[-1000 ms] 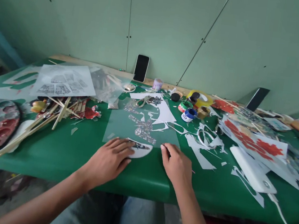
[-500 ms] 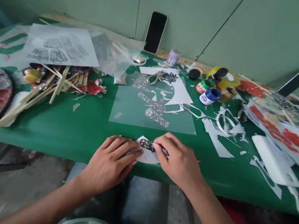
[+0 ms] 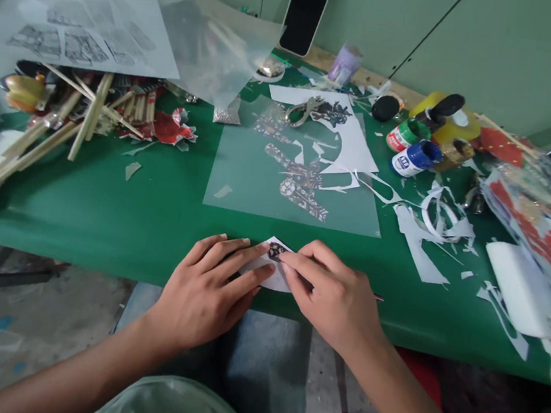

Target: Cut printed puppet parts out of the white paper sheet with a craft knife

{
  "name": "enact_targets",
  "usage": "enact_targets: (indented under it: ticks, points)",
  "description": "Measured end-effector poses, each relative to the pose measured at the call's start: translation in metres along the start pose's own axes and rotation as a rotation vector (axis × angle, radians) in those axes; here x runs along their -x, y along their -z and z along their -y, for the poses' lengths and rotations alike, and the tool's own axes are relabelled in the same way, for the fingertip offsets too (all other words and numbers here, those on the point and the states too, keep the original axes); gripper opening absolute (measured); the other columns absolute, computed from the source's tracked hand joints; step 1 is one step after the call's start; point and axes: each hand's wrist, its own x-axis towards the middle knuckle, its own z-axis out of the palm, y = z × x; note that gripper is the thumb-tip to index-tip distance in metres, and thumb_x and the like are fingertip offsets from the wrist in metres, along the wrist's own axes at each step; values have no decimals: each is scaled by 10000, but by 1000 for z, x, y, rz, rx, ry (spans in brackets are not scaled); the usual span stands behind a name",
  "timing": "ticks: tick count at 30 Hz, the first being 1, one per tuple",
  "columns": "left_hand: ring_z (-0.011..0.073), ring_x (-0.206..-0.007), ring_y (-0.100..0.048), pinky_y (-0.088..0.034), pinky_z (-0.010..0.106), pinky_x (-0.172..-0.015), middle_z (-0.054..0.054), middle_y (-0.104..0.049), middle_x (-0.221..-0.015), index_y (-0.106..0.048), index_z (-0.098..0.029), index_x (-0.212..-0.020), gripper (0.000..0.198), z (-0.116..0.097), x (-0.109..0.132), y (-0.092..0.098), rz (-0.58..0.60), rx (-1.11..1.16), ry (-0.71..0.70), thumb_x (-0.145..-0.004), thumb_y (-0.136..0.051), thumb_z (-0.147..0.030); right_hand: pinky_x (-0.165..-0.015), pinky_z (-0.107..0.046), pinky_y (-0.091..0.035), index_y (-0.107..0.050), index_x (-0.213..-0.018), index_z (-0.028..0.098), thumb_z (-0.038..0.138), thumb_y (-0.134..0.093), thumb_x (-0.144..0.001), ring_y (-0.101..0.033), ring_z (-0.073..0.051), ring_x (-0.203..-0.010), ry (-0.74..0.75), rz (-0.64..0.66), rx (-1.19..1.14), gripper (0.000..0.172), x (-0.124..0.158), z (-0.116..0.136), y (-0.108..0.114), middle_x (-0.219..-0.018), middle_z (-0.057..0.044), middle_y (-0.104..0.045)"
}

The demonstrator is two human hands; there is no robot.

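On the bench's near edge, a small piece of white paper (image 3: 275, 281) bears a dark, lacy patterned shape (image 3: 276, 251). My left hand (image 3: 218, 286) lies over the paper's left side, fingers spread, with two fingertips resting on it. From the right, my right hand (image 3: 332, 294) pinches at the patterned shape, index finger on it and thumb by the paper; the fingers hide part of the shape. A thin dark stick end (image 3: 379, 297) shows beside the right hand; whether the hand touches it is unclear. Beyond lies a translucent sheet (image 3: 247, 193) with patterned cutouts (image 3: 301, 196).
Scissors (image 3: 303, 111) lie on white paper behind the sheet. Blue paint (image 3: 416, 158) and green paint (image 3: 407, 135) stand open at back right. Paper scraps (image 3: 421, 244) and a white corded device (image 3: 526, 291) are rightward. Wooden sticks (image 3: 52, 145) and printed sheets (image 3: 97, 24) fill the left.
The view has tilted down and shifted left. My right index finger now covers more of the patterned shape, and my left fingers reach further over the paper.
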Motion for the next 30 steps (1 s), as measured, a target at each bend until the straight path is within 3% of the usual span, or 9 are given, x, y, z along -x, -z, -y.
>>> enact_targets:
  ticks: [14, 21, 30]
  points:
    - [223, -1116, -618, -459, 422, -965, 5, -648, -1284, -655, -237, -1144, 261, 0, 2, -3, -8, -3, -8, -898, -575, -207, -431, -197, -280, -680, -844, 198, 177, -526, -912, -459, -36, -511, 27, -19, 81, 170, 3, 0, -2, -768, 22, -629]
    - [230, -1121, -611, -460, 426, -962, 5, -651, -1281, -650, -227, -1143, 267, 1, 2, -2, 5, -3, -9, -890, -570, -199, -427, -229, -251, -652, -813, 201, 207, -482, -942, -326, -50, -455, 101, 27, 197, 213, 3, 0, 4, -747, 28, -589]
    - [234, -1123, -597, -447, 433, -945, -36, -626, -1314, -631, -238, -1138, 250, -1, 0, 0, 51, -35, -11, -911, -531, -207, -439, -231, -248, -647, -782, 203, 204, -453, -950, -306, -49, -462, 123, 22, 194, 256, 3, -7, 4, -736, 35, -563]
